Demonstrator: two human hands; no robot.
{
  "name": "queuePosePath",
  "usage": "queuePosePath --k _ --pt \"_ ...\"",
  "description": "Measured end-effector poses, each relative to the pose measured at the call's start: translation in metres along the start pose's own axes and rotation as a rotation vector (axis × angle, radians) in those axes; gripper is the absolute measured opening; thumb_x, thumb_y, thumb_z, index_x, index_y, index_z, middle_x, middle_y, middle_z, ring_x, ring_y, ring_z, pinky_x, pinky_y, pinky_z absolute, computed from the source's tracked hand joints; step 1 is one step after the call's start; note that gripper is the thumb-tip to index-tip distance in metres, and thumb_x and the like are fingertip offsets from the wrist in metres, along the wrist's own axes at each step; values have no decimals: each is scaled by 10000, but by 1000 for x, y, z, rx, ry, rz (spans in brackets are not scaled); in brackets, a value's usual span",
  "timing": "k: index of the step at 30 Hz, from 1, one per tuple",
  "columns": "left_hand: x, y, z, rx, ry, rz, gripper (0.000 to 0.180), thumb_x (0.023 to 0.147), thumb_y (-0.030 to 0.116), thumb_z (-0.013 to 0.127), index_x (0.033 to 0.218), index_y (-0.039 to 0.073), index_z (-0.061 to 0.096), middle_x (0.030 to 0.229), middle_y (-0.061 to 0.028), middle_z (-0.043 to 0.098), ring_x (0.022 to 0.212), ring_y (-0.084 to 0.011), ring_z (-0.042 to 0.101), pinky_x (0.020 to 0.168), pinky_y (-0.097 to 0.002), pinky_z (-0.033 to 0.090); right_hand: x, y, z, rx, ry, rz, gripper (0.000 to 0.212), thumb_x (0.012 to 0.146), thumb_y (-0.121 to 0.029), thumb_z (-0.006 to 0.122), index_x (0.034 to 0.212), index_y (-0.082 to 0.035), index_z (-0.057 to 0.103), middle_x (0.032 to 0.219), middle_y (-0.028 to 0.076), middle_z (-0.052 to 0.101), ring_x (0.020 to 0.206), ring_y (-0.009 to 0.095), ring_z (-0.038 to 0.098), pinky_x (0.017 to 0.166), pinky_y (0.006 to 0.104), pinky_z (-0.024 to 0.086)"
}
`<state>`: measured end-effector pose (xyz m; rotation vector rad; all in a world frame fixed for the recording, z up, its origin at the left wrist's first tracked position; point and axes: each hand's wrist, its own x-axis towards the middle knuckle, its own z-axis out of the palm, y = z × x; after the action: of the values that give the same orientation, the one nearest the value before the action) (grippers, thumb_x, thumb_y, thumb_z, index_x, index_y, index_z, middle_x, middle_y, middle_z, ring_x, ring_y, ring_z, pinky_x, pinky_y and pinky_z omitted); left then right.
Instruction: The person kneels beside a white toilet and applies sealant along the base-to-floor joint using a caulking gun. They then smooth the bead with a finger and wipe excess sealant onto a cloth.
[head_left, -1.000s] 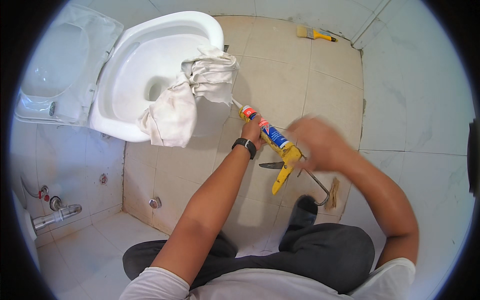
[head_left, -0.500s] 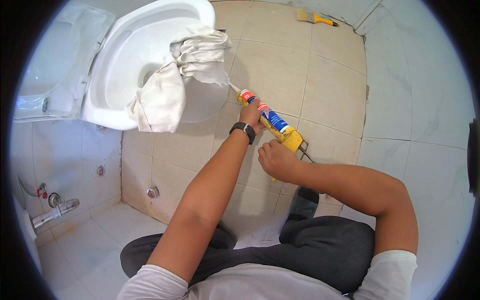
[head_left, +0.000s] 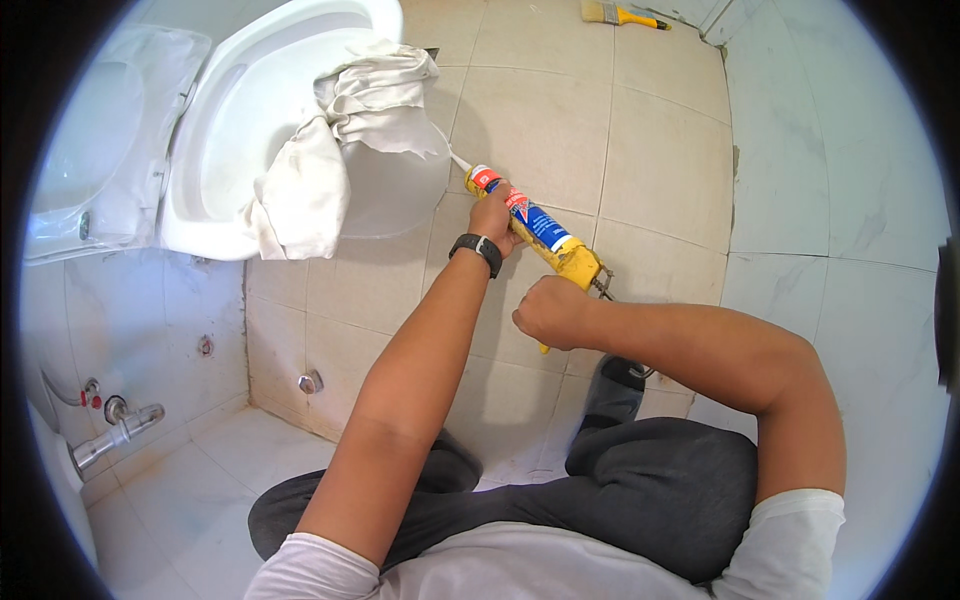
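Note:
A yellow caulking gun (head_left: 578, 265), loaded with a blue, white and red sealant cartridge (head_left: 540, 226), slants across the tiled floor area in front of me. My left hand (head_left: 492, 222), with a black watch on its wrist, wraps round the front of the gun. At the rear my right hand (head_left: 553, 312) is closed in a fist round the handle; the trigger is hidden by it. The white nozzle (head_left: 460, 161) points up and left, its tip at the lower edge of the white toilet (head_left: 188, 225). I cannot tell whether it touches.
White rags (head_left: 375, 100) drape over the toilet's front rim. A plastic-wrapped lid (head_left: 90, 150) stands at the left. On the far floor lies a paintbrush (head_left: 630, 16). A metal pipe fitting (head_left: 120, 428) juts from the left wall, and a small chrome cap (head_left: 310, 382) is on the floor.
The view has shifted slightly, and toilet, rags and paintbrush appear a little further up and left. Both hands stay on the caulking gun; my right fist looks more tightly closed.

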<state>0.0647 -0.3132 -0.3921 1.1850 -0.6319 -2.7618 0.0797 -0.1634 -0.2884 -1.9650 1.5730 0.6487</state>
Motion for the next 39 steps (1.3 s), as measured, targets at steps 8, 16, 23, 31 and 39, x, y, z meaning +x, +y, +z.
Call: queuePosePath --k 8,16,23,31,39 --pt "-2 -2 -4 16 9 19 282 1051 345 551 1133 78 506 924 -65 619 786 -222 681 709 -470 612 7 -7 -7 18 -59 -25 151 712 -130 804 852 -80 781 860 115 752 849 288 740 717 415 586" --pt "-7 2 -5 89 58 7 290 1042 342 569 1136 73 513 924 -61 636 781 -218 693 699 -461 615 10 -14 -12 24 -77 -35 146 732 -125 783 874 -92 786 877 115 753 857 291 742 727 415 590" --pt "-10 1 -4 95 76 42 317 1017 336 593 1111 40 527 894 -70 639 734 -210 693 654 -434 614 12 -10 -9 4 -54 -96 124 754 -143 744 861 -82 727 802 99 738 772 288 742 662 428 582" --pt "-16 1 -11 149 81 16 312 1034 341 585 1133 50 533 922 -67 643 775 -205 696 663 -422 609 14 -17 -12 41 -30 -133 136 760 -149 747 880 -87 734 798 102 736 773 293 742 670 442 577" --pt "-17 1 -13 208 73 17 313 1035 353 576 1121 54 547 899 -66 656 744 -201 700 637 -404 616 16 -21 -11 80 -6 -107 114 766 -169 760 849 -93 777 848 102 750 843 290 744 708 421 585"
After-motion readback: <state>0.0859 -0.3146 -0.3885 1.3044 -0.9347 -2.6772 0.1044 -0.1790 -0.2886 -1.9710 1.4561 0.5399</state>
